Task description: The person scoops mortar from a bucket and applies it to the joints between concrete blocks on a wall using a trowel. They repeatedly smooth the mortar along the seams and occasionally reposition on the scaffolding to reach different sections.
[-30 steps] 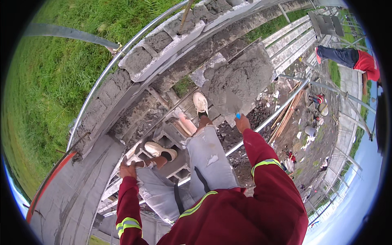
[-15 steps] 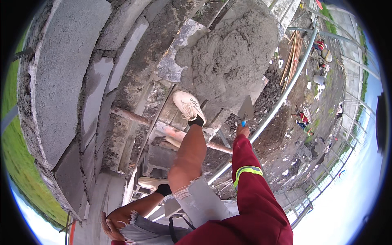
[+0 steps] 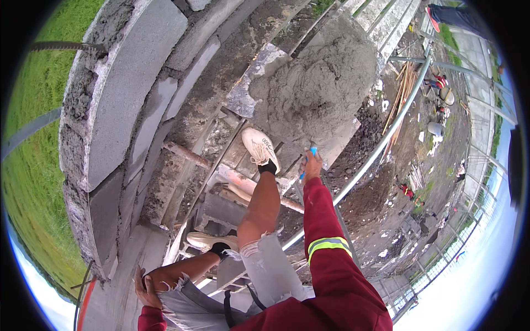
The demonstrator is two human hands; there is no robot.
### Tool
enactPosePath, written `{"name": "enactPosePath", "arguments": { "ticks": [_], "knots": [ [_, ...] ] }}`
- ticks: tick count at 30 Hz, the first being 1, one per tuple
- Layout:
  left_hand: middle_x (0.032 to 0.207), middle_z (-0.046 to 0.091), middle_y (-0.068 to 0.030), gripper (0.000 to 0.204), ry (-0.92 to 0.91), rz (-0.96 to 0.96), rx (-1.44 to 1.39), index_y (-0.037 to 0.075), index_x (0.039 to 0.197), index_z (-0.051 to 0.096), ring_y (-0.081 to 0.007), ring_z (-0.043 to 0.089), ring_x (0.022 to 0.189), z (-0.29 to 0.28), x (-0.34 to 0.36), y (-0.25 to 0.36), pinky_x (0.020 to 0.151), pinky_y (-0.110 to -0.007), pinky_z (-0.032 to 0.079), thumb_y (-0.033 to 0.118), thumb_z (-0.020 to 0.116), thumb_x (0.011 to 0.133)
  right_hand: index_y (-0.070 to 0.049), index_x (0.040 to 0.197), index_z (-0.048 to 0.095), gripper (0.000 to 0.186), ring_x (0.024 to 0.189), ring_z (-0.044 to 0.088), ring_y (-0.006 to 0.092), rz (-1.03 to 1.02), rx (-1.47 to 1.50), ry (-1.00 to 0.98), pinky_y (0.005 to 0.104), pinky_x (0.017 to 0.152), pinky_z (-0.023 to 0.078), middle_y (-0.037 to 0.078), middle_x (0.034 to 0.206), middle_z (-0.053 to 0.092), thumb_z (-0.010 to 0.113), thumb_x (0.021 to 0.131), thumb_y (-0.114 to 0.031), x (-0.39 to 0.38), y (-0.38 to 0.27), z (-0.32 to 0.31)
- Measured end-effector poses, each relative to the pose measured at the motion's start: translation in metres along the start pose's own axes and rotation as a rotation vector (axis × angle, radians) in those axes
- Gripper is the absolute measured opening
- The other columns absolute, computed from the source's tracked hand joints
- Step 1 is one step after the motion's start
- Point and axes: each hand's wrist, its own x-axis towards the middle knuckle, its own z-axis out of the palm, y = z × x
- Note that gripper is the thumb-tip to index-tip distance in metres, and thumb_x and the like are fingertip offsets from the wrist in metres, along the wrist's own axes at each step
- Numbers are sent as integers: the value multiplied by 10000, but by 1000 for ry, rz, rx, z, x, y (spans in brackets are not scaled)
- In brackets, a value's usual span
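Note:
My right hand (image 3: 312,164) grips the blue handle of a trowel (image 3: 313,150) at the near edge of a wet grey mortar heap (image 3: 317,83). The blade barely shows; whether it is sunk in the mortar or turned edge-on, I cannot tell. The heap is spread over a board (image 3: 343,144) beyond my foot. My left hand (image 3: 147,289) rests against my bent left knee, holding nothing, its thumb apart from the fingers.
A block wall (image 3: 138,94) with mortar along its top and rebar (image 3: 66,46) jutting out rises on the left. Below are planks and a hollow block (image 3: 218,212). A metal rail (image 3: 381,149) curves along the right, above lower ground with people. Another person's leg (image 3: 458,19) shows top right.
My right hand has moved left with the trowel to the mortar's edge; its blade, plainly visible before, is mostly out of sight. The view has shifted slightly. My left hand stays at my knee.

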Motion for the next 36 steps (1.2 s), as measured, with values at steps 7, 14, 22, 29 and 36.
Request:
{"name": "enactPosePath", "arguments": {
  "ticks": [7, 14, 22, 29, 36],
  "knots": [
    [1402, 647, -232, 687, 70, -121, -44, 30, 1534, 534, -392, 616, 1297, -6, -22, -15, 1089, -504, 475, 259, 720, 913, -170, 873, 550, 196, 394, 417, 93, -158, -218, -83, 305, 342, 313, -45, 584, 455, 725, 955, -198, -184, -110, -60],
    [1511, 595, -159, 730, 91, -571, 10, 166, 1535, 540, -353, 522, 1436, -3, -64, 2, 1258, -607, 259, 523, 676, 913, -60, 832, 473, 307, 659, 394, 96, -586, -743, -475, 297, 565, 340, -27, 749, 439, 733, 935, -186, -354, -232, -87],
    [1416, 638, -111, 653, 200, -631, -209, 123, 1502, 548, -334, 561, 1386, 12, -139, 25, 1232, -694, 207, 368, 636, 904, -18, 922, 592, 240, 603, 527, 121, -674, -1607, -1058, 318, 555, 423, 24, 703, 553, 764, 926, -186, -533, -279, 69],
    [1444, 625, -117, 712, 297, -733, -426, 126, 1520, 522, -361, 543, 1398, 35, -203, 39, 1239, -685, 198, 345, 736, 878, -1, 1028, 625, 270, 491, 583, 118, -429, -2027, -1636, 302, 419, 429, 38, 717, 611, 732, 989, -245, -733, -132, 246],
    [1491, 567, -103, 730, 330, -821, -568, 87, 1538, 472, -351, 443, 1479, 58, -250, 44, 1265, -675, 167, 285, 707, 876, -5, 1071, 612, 314, 500, 581, 131, -76, -2110, -1682, 306, 394, 451, 35, 780, 587, 724, 1002, -290, -846, 121, 381]
  ]
}}
